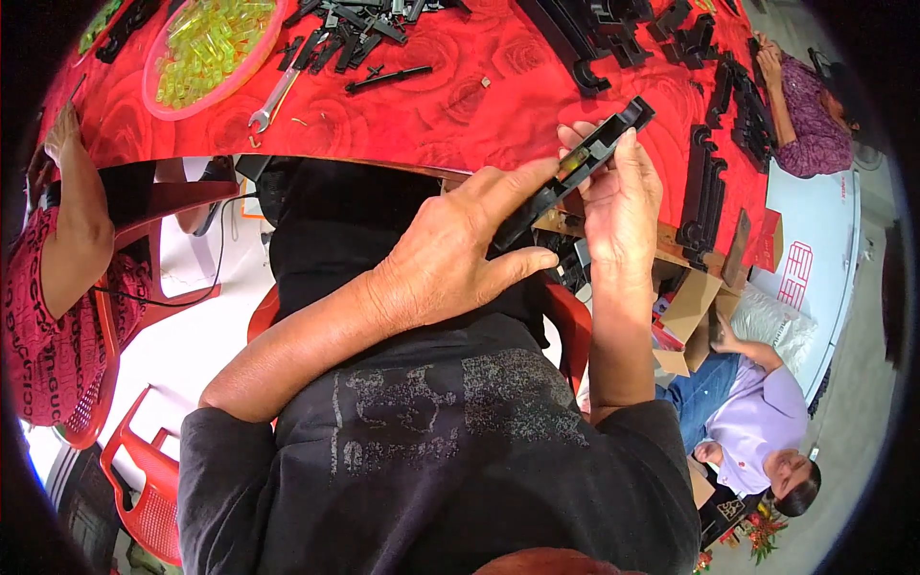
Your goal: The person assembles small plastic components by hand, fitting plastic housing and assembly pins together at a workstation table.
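Observation:
In front of my chest, at the table's near edge, both hands hold a long black plastic housing [604, 141], tilted with its far end up to the right. A small yellow-green piece shows inside its open channel. My left hand [460, 240] is closed around the lower part, its fingers lying along the housing and its thumb below it. My right hand [618, 206] grips the upper part between the thumb and the fingers behind it. The lower end is partly hidden by my left hand.
On the red tablecloth [422, 125] stand a pink basin [153, 91] of yellow-green vials, a wrench [273, 103], piled small black parts [355, 34] and long black housings [702, 187]. Cardboard boxes [692, 311] stand at right. Other people sit left and right.

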`<state>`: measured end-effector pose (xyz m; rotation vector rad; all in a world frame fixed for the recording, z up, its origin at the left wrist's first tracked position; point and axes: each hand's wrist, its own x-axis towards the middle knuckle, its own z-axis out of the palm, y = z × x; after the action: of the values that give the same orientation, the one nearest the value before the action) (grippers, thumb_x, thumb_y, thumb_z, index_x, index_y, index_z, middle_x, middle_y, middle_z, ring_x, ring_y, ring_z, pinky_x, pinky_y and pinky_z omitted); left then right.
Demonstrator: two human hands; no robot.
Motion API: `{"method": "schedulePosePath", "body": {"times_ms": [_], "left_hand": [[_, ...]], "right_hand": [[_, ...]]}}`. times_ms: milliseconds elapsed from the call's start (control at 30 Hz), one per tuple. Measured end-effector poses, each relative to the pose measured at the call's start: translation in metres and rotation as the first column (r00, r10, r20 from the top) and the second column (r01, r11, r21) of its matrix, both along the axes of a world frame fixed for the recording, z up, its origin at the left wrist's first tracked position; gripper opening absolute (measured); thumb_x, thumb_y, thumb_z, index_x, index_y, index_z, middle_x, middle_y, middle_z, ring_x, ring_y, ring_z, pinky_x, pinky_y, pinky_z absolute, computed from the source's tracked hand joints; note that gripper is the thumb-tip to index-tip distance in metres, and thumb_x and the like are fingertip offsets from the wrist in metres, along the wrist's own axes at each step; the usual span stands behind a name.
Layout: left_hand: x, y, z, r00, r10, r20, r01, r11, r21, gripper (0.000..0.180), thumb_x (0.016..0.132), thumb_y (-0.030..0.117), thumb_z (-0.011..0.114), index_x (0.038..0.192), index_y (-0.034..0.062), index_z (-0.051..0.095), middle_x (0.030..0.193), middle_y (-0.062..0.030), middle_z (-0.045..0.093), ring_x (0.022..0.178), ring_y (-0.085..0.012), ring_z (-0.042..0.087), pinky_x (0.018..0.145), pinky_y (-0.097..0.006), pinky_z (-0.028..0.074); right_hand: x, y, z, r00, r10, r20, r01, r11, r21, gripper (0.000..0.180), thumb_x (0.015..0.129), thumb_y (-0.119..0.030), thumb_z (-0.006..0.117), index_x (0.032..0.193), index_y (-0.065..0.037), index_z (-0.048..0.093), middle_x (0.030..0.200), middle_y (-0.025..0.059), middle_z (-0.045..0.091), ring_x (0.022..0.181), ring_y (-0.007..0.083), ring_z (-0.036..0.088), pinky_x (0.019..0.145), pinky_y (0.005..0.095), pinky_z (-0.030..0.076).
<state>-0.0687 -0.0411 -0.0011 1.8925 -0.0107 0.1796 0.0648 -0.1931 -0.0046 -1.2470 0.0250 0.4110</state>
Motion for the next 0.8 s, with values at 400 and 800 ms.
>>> {"method": "schedulePosePath", "body": {"times_ms": [400, 800], "left_hand": [[0.0054, 0.0002, -0.0016, 0.997, -0.079, -0.003, 0.078, 0.971, 0.225, 0.059, 0.087, 0.016, 0.071, 0.139, 0.0005, 0.047, 0.103, -0.0212, 0.057, 0.088, -0.0418, 0.064, 0.073, -0.048, 0.055], [0.0093, -0.0023, -0.0054, 0.999, -0.051, -0.005, 0.051, 0.963, 0.265, 0.056, 0.089, 0.015, 0.068, 0.139, 0.0011, 0.047, 0.100, -0.0207, 0.058, 0.087, -0.0404, 0.064, 0.072, -0.048, 0.054]], "right_hand": [[-0.0004, 0.0053, -0.0033, 0.999, 0.035, 0.004, -0.035, 0.999, -0.007, 0.032, 0.104, -0.031, 0.053, 0.112, -0.001, 0.058, 0.112, 0.0201, 0.068, 0.106, 0.0344, 0.069, 0.086, 0.0405, 0.058], [0.0078, 0.0028, -0.0072, 0.999, 0.030, -0.031, -0.029, 0.999, 0.031, 0.029, 0.104, -0.032, 0.054, 0.110, -0.004, 0.060, 0.112, 0.0170, 0.070, 0.107, 0.0322, 0.068, 0.087, 0.0382, 0.057]]}}
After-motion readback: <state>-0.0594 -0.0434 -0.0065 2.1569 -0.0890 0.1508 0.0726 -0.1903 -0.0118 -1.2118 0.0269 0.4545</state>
